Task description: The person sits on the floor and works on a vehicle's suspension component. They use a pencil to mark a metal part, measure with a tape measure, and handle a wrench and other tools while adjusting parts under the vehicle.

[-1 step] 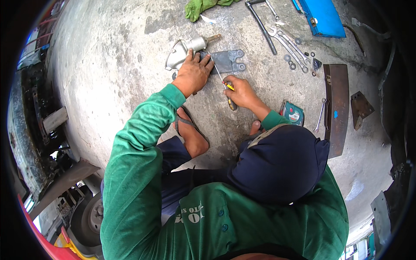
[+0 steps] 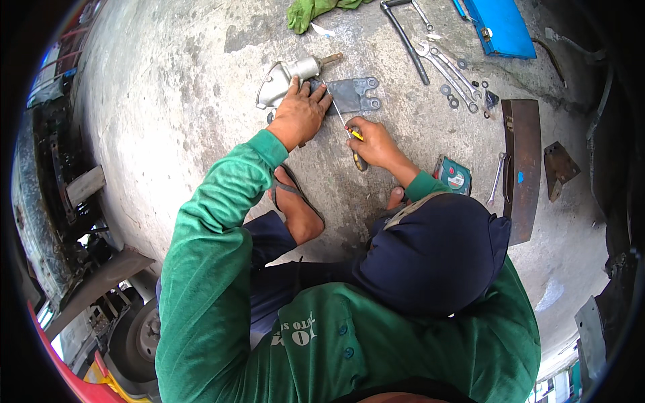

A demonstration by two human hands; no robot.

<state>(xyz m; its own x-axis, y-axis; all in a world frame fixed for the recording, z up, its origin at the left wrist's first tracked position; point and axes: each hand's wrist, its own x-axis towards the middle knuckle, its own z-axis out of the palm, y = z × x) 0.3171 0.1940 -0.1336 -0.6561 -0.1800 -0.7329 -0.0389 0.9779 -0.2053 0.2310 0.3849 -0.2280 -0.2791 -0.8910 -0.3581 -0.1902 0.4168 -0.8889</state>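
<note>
My left hand [image 2: 302, 115] lies spread over a flat dark grey metal plate [image 2: 349, 95], its fingers stretched across the plate's left part. Just beyond those fingertips is a silver cast-metal housing [image 2: 300, 69] with a short brownish shaft pointing right. At the plate's right end, two lugs with round holes show. My right hand [image 2: 375, 144] is closed around a screwdriver [image 2: 359, 160] with a black and yellow handle. Its thin shaft slants up and left to the plate, close to my left fingertips. Whether the tip touches the plate, I cannot tell.
Several wrenches [image 2: 451, 70], washers [image 2: 453, 103] and a black bent bar [image 2: 410, 47] lie at the far right, near a blue metal box [image 2: 500, 27]. A tape measure [image 2: 455, 176] sits by my right forearm, beside a rusty metal channel [image 2: 524, 168]. Green cloth [image 2: 312, 13] lies far off.
</note>
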